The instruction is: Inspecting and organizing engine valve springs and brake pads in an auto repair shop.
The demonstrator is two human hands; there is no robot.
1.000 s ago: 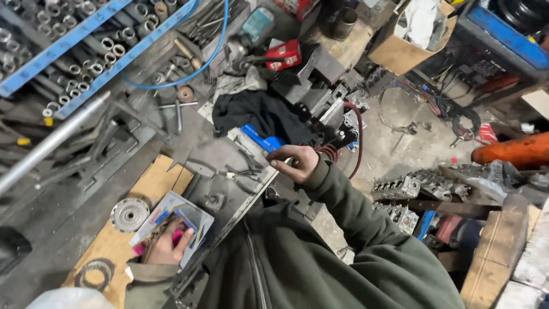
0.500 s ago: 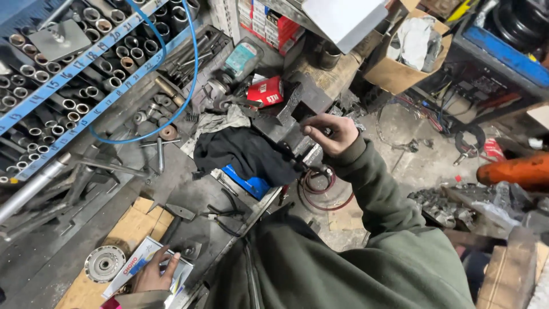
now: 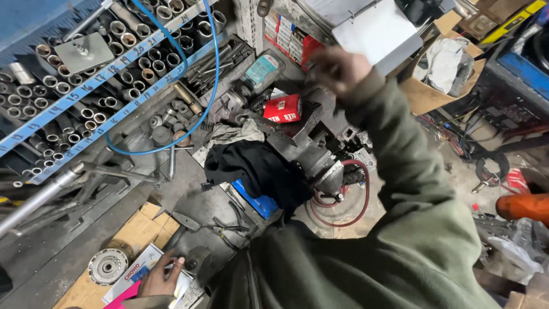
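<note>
My right hand (image 3: 337,67) is raised and blurred above a grey bench vise (image 3: 311,150), close to a row of small stacked boxes (image 3: 291,40); I cannot tell if it holds anything. Its green sleeve (image 3: 400,160) runs down the right side. My left hand (image 3: 157,277) rests at the bottom with fingers spread on a flat white and pink box (image 3: 134,274) lying on cardboard. A black cloth (image 3: 254,169) is draped over the bench beside the vise, partly covering a blue object (image 3: 257,201). A red can (image 3: 282,108) lies behind the vise.
A rack of several metal sockets on blue rails (image 3: 86,86) fills the upper left, with a blue hose (image 3: 194,109) looping over it. A round metal disc (image 3: 107,266) lies by the box. A red hose coil (image 3: 343,197), a cardboard box (image 3: 440,74) and an orange cylinder (image 3: 523,206) are to the right.
My right hand rose from the blue object at the bench edge, past the vise, up toward the stacked boxes. The view shifted up. My left hand stayed on the flat box.
</note>
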